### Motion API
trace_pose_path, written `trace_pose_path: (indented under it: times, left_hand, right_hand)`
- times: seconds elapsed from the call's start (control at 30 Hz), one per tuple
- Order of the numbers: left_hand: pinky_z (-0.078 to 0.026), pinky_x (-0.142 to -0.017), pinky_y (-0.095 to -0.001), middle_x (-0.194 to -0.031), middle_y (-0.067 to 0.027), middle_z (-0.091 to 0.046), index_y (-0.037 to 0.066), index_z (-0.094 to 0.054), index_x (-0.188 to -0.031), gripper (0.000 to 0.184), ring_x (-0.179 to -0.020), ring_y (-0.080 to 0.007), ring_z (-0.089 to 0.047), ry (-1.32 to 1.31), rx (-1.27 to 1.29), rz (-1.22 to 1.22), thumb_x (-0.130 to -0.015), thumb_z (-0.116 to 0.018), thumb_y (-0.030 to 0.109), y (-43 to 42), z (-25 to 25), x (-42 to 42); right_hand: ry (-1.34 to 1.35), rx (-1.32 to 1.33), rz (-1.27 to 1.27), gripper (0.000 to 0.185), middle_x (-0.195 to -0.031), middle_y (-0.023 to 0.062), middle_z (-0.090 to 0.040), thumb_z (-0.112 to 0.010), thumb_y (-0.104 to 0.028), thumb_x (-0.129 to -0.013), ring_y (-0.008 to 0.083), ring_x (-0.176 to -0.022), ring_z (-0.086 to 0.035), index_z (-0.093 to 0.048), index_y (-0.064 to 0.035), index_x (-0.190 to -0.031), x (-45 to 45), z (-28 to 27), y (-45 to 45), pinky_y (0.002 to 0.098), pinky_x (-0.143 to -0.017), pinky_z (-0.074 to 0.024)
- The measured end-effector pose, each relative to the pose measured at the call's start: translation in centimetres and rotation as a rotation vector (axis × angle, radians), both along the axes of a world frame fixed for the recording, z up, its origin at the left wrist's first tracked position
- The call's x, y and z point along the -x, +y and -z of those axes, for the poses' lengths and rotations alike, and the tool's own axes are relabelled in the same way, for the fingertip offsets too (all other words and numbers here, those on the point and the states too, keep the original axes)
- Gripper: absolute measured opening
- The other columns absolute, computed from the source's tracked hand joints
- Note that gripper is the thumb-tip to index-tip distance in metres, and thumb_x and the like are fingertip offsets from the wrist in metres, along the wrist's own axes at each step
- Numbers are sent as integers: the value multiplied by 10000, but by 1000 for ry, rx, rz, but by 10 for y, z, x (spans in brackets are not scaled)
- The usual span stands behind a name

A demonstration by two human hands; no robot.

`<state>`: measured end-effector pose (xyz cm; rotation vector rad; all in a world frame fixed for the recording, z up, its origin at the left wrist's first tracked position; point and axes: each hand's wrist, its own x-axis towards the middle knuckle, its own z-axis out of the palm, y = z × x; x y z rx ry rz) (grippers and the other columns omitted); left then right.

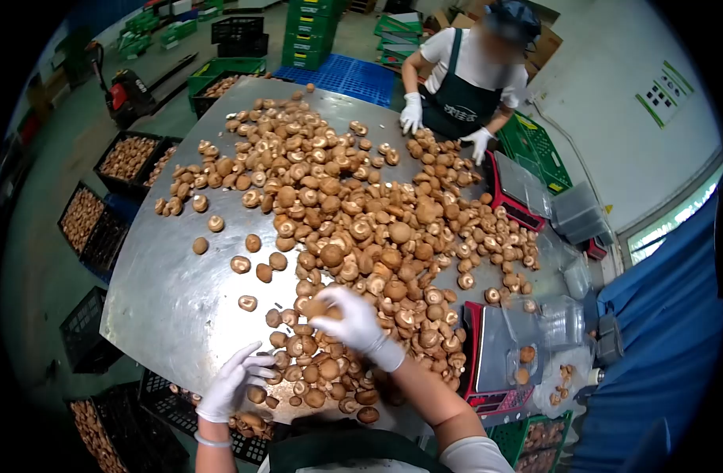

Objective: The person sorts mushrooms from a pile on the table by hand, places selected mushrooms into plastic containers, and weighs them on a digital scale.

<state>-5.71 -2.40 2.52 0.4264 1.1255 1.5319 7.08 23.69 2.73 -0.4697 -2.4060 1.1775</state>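
Observation:
A large heap of brown shiitake mushrooms spreads over a metal table. My right hand, in a white glove, is over the near part of the heap. Its fingers are curled around a mushroom, slightly blurred. My left hand, also gloved, is at the table's near edge with its fingers apart and nothing visible in them. Several loose mushrooms lie just right of its fingertips, and a black crate with mushrooms sits below it.
Across the table, a co-worker in white gloves touches the heap. A red-framed scale stands at my right, another scale farther off. Clear plastic trays lie beside them. Mushroom-filled crates line the left floor, near a pallet jack.

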Motion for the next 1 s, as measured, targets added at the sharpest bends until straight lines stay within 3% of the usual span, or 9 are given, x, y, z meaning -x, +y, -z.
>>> trace_pose_path:
  times: [0.17, 0.37, 0.43, 0.5, 0.6, 0.7, 0.73, 0.9, 1.0]
  left_hand:
    - [-567, -665, -295, -1152, -200, -599, 11, -447, -1298, 494, -898, -288, -655, -696, -207, -252, -981, -429, 390, 42, 61, -34]
    - [-554, -745, -326, -1082, -176, -618, 23, -529, -1171, 359, -942, -277, -635, -679, -264, -280, -973, -465, 314, 65, 47, -24]
    - [-550, -799, -352, -1079, -174, -620, 0, -550, -1125, 346, -979, -286, -628, -594, -136, -305, -964, -485, 299, 77, 43, -24]
    - [-540, -830, -370, -1047, -171, -624, -11, -606, -982, 324, -992, -285, -623, -578, -140, -285, -959, -500, 294, 91, 42, -27]
    - [-539, -769, -348, -963, -177, -625, -7, -608, -818, 350, -939, -286, -619, -613, -211, -208, -970, -481, 282, 109, 40, -35]
    - [-544, -742, -323, -1046, -179, -633, -19, -592, -1052, 301, -893, -253, -636, -538, -128, -95, -966, -483, 248, 129, 50, -37]
    - [-548, -720, -313, -1108, -179, -625, -19, -511, -1222, 353, -925, -246, -638, -585, -145, -61, -958, -485, 213, 138, 37, -40]
    - [-574, -743, -291, -1362, -227, -438, 10, -246, -1441, 575, -1120, -279, -573, -701, -259, 126, -942, -487, 163, 165, 23, -49]
    - [-583, -734, -333, -1310, -177, -486, 45, -274, -1433, 519, -1098, -239, -581, -762, -278, 103, -956, -453, 146, 169, 49, -46]
  right_hand:
    - [-152, -201, -209, 354, -962, 102, -603, -640, -360, -839, 259, -895, -608, -608, -100, -1078, -3, -12, -49, 337, -769, -494]
    - [-68, -320, 561, 324, -1090, 124, -584, -653, -314, -832, 273, -913, -607, -612, -90, -1063, -1, -7, 127, 379, -784, -504]
    - [-288, -745, 621, 413, -1134, 119, -559, -714, -341, -775, 285, -932, -599, -584, -85, -1071, -5, 27, 171, 378, -762, -519]
    - [-584, -578, 575, 609, -1121, 114, -554, -767, -391, -701, 300, -977, -588, -553, -90, -1185, -8, 44, 187, 403, -789, -510]
    - [-165, -388, 542, 594, -1047, 139, -611, -743, -327, -757, 284, -914, -614, -529, -104, -1264, -25, 61, 202, 376, -804, -499]
    - [96, 752, 318, 543, -1086, 53, -629, -669, -221, -844, 101, -901, -598, -489, -88, -1338, -48, 19, 171, 235, -624, -490]
    - [92, 861, 226, 562, -1110, 35, -622, -639, -201, -869, 64, -915, -601, -439, -97, -1384, -54, 2, 157, 181, -580, -479]
    - [-91, 673, -187, 608, -1287, 123, -561, -604, -341, -882, 150, -877, -645, -399, -106, -1404, -56, -33, 105, 272, -789, -540]
    - [-169, 451, 359, 278, -1133, 72, -669, -625, -269, -875, 153, -873, -665, -693, -91, -1077, -32, -30, 144, 302, -816, -509]
